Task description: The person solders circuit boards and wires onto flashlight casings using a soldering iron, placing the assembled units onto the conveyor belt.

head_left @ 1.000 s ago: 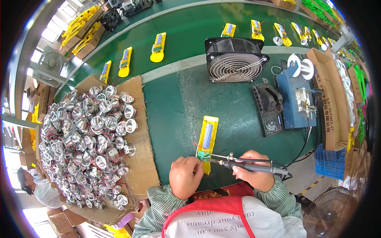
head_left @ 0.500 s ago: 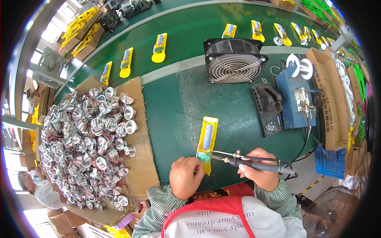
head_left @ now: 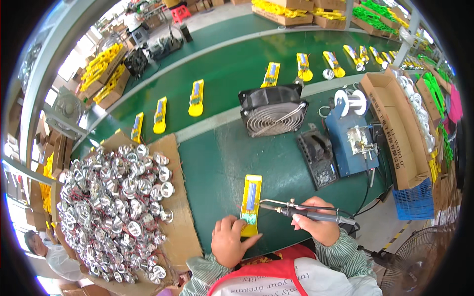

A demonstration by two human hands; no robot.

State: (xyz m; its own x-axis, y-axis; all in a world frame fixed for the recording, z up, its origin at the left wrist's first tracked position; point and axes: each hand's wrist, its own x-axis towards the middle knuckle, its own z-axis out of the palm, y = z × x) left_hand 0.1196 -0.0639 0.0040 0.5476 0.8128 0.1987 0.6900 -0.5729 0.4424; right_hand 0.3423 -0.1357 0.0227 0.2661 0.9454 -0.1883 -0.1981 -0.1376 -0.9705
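Observation:
On the green bench in front of me lies a yellow plastic casing (head_left: pixel 253 181). It holds a blue cylindrical battery (head_left: pixel 252 196) and a small green circuit board (head_left: pixel 249 218). My left hand (head_left: pixel 228 241) is at its lower end, curled fingers against the left edge and thumb across the yellow tip. My right hand (head_left: pixel 320 224) is closed round the dark handle of a soldering iron (head_left: pixel 313 215) with a thin metal feed tube. The iron's tip points left, near the casing's right side above the board; whether it touches cannot be told.
Left, many silver reflector cups (head_left: pixel 113 212) are heaped on cardboard (head_left: pixel 180 197). A black fan (head_left: pixel 274 113), a black stand (head_left: pixel 317 155) and a blue solder feeder (head_left: pixel 350 143) with a white spool stand beyond. Yellow casings (head_left: pixel 196 98) line the conveyor; right is a long carton (head_left: pixel 402 133).
The view has tilted upward. The iron's tip has moved off the circuit board toward the battery's right side. My left hand has shifted to the casing's lower end, its thumb now stretched out.

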